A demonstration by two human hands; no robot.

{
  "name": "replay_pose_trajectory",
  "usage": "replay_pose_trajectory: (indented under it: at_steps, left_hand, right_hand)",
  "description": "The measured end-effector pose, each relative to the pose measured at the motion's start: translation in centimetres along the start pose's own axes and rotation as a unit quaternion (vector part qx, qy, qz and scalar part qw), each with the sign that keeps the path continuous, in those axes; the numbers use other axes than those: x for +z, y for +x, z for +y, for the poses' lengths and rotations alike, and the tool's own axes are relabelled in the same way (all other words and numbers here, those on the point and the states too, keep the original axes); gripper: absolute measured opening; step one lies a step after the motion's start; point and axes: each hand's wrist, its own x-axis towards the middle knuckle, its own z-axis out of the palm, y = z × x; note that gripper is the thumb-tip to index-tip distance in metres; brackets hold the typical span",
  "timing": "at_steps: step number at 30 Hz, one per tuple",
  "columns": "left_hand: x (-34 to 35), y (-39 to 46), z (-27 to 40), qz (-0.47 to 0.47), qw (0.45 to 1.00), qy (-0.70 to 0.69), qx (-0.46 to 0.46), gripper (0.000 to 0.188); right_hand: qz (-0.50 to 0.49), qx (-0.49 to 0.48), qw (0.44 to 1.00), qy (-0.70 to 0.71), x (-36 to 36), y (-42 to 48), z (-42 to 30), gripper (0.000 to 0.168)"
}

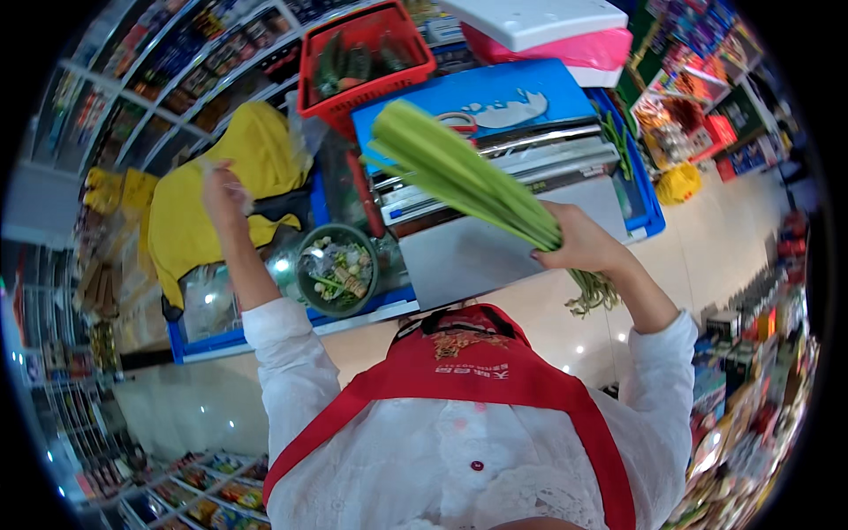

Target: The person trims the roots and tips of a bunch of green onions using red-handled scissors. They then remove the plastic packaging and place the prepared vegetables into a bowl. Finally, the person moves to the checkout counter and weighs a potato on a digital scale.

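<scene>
My right hand (583,238) grips a bundle of long green leafy vegetable stalks (457,175) near its root end. The leaves point up and left over a film wrapping machine (510,156), and the pale thin ends hang below my fist. Over a yellow cloth or garment (192,205), my left hand (224,189) is raised with a crumpled bit of clear plastic (244,195) in its fingers; blur hides its exact shape. A grey-green bowl (372,265) with vegetable trimmings and plastic scraps stands between my arms, on the blue-edged table.
Red-handled scissors (458,121) lie on the machine's blue top. Behind it stand a red basket (371,93) of dark green vegetables and a white foam box (536,23) with pink plastic. A grey plate (470,265) fronts the machine. Stocked shelves (192,73) line the left.
</scene>
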Motion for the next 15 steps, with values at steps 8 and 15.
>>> replay_pose_trajectory:
  at_steps: [8, 15]
  left_hand:
    - [-0.5, -8.6, -4.4, -0.23, 0.758, 0.601, 0.108, 0.07]
    - [11.2, -17.2, 2.5, -0.49, 0.824, -0.276, -0.069, 0.087]
  right_hand:
    - [-0.018, -0.001, 1.0, 0.003, -0.8, 1.0, -1.6, 0.047]
    - [-0.093, -0.044, 0.995, -0.01, 3.1, 3.7, -3.4, 0.047]
